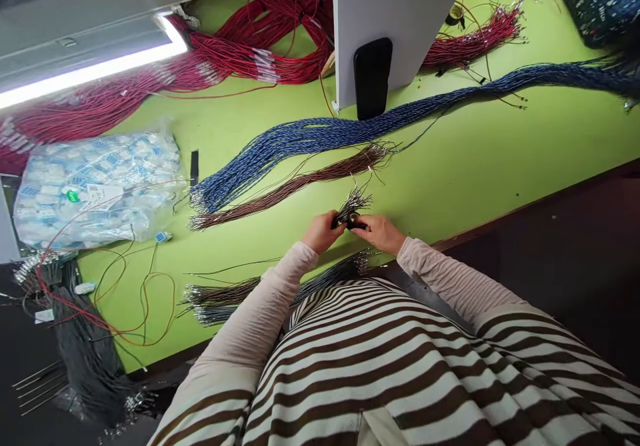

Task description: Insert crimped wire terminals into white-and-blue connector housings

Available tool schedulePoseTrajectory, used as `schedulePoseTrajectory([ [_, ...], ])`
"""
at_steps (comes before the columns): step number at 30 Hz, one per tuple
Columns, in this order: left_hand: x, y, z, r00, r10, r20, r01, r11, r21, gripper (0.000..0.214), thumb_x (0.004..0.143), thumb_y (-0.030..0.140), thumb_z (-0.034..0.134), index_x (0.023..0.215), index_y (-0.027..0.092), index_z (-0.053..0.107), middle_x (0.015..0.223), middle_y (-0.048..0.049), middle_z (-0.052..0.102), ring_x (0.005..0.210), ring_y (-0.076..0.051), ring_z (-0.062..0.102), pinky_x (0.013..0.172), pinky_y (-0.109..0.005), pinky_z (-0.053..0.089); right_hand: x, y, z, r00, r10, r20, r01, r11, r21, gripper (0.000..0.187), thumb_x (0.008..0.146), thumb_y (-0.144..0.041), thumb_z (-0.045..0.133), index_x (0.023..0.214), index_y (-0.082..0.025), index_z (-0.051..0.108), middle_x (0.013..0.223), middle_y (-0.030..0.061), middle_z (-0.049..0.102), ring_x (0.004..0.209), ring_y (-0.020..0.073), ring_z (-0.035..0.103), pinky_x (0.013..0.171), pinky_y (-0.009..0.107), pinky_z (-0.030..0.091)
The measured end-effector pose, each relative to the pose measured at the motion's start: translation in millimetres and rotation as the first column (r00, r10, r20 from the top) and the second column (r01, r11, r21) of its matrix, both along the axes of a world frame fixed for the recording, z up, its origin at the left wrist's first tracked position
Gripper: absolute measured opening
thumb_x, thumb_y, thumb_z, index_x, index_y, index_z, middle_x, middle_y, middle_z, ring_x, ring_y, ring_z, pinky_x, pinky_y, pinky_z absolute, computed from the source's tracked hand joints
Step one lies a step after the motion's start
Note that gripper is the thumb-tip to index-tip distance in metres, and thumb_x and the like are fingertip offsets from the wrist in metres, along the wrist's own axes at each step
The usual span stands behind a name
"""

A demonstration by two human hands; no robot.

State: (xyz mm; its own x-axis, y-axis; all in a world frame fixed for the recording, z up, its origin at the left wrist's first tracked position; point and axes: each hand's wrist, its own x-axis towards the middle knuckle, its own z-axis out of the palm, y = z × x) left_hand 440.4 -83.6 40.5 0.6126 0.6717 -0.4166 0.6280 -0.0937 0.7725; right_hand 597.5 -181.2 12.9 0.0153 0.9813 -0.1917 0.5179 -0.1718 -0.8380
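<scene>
The left hand (323, 231) is closed around a short bundle of dark wires (354, 202), while the right hand (380, 231) meets it from the other side, thumb and fingers pinching a small black piece (356, 223) against the bundle; its exact form is too small to tell. The bundle sits between the 2 hands, held up above the green table (450, 179). It looks dark grey to black, gathered tight at the grip, and fans out just beyond the fingers into a bristling tuft, its tips silvery and uneven, a few thin strands straying upward. Where the other end lies, I cannot tell. Just beyond the hands lies a long brown wire bundle (305, 181) with pale metallic ends, and past that a thicker blue bundle (300, 138) running off to the right. Nearer the body than the hands, grey wires (330, 274) with silvery tips lie partly under the left sleeve (250, 319). Well to the left of the hands rests a clear bag (145, 173) packed with small white and blue pieces.
</scene>
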Motion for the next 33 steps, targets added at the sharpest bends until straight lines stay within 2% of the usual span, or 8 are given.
schedulePoseTrajectory([
  [4, 3, 0, 5.6, 0.999, -0.03, -0.033, 0.031, 0.998, 0.05, 0.017, 0.069, 0.023, 0.058, 0.06, 0.019, 0.044, 0.05, 0.0056, 0.042, 0.05, -0.01, 0.034, 0.052, -0.025, 0.026, -4, 1, 2.2, 0.994, 0.007, 0.109, -0.011, 0.999, 0.031, 0.016, 0.085, -0.025, 0.061, 0.095, -0.014, 0.067, 0.086, 0.0064, 0.068, 0.074, 0.0141, 0.059, 0.066, 0.023, 0.039],
  [10, 5, 2, 10.3, 0.998, -0.056, -0.04, 0.058, 0.996, 0.062, 0.018, 0.064, 0.016, 0.056, 0.056, 0.02, 0.04, 0.047, 0.0067, 0.038, 0.048, -0.009, 0.03, 0.051, -0.024, 0.024, -9, -3, 8.3, 0.959, 0.056, 0.276, -0.078, 0.995, 0.069, 0.015, 0.088, -0.027, 0.06, 0.094, -0.015, 0.066, 0.088, 0.0072, 0.069, 0.079, 0.0152, 0.062, 0.067, 0.023, 0.04],
  [17, 5, -14, 16.3, 0.995, -0.09, 0.03, 0.09, 0.996, 0.001, 0.011, 0.063, 0.017, 0.055, 0.06, 0.018, 0.045, 0.049, 0.0075, 0.037, 0.049, -0.008, 0.031, 0.048, -0.022, 0.026, -11, 0, 9.6, 0.951, 0.012, 0.308, -0.018, 1.0, 0.019, 0.017, 0.087, -0.027, 0.06, 0.095, -0.014, 0.068, 0.092, 0.0096, 0.071, 0.085, 0.0193, 0.065, 0.071, 0.026, 0.044],
  [19, 2, -16, 17.8, 0.996, -0.04, 0.079, 0.042, 0.999, -0.023, 0.008, 0.065, 0.019, 0.055, 0.063, 0.017, 0.048, 0.05, 0.0073, 0.038, 0.048, -0.008, 0.033, 0.048, -0.022, 0.027, -10, 1, 8.9, 0.965, -0.019, 0.262, 0.016, 1.0, 0.016, 0.017, 0.086, -0.025, 0.061, 0.096, -0.015, 0.069, 0.094, 0.0093, 0.071, 0.086, 0.0194, 0.065, 0.073, 0.027, 0.045],
  [21, -1, -13, 18.4, 0.987, 0.104, 0.126, -0.099, 0.994, -0.044, 0.009, 0.069, 0.022, 0.056, 0.066, 0.017, 0.049, 0.051, 0.0074, 0.038, 0.047, -0.007, 0.033, 0.046, -0.021, 0.027, -8, 0, 8.3, 0.985, -0.046, 0.163, 0.038, 0.998, 0.052, 0.017, 0.086, -0.025, 0.061, 0.097, -0.016, 0.068, 0.093, 0.007, 0.071, 0.082, 0.017, 0.065, 0.072, 0.025, 0.045],
  [24, -6, -4, 17.9, 0.954, 0.277, 0.112, -0.253, 0.948, -0.192, 0.012, 0.07, 0.024, 0.061, 0.066, 0.017, 0.051, 0.047, 0.0076, 0.041, 0.041, -0.006, 0.034, 0.042, -0.021, 0.026, -8, -3, 8.1, 0.996, -0.071, 0.056, 0.065, 0.992, 0.112, 0.016, 0.085, -0.025, 0.062, 0.096, -0.015, 0.067, 0.09, 0.0062, 0.07, 0.078, 0.0148, 0.064, 0.07, 0.023, 0.045],
  [28, -7, -1, 16.9, 0.943, 0.331, 0.038, -0.276, 0.84, -0.468, 0.016, 0.066, 0.023, 0.067, 0.062, 0.016, 0.053, 0.042, 0.0063, 0.043, 0.034, -0.006, 0.035, 0.037, -0.022, 0.023, -11, -6, 7.2, 0.991, -0.117, 0.069, 0.102, 0.976, 0.191, 0.012, 0.085, -0.023, 0.061, 0.093, -0.014, 0.065, 0.09, 0.007, 0.068, 0.078, 0.0152, 0.062, 0.07, 0.025, 0.045],
  [33, -5, -8, 20.9, 0.923, 0.382, 0.047, -0.263, 0.716, -0.647, 0.029, 0.066, 0.037, 0.07, 0.069, 0.014, 0.053, 0.048, 0.0046, 0.045, 0.035, -0.004, 0.031, 0.037, -0.02, 0.022, -17, -6, 0.4, 0.986, -0.151, 0.078, 0.121, 0.946, 0.302, 0.01, 0.085, -0.022, 0.06, 0.093, -0.017, 0.062, 0.092, 0.0064, 0.067, 0.084, 0.0162, 0.063, 0.073, 0.026, 0.048],
])
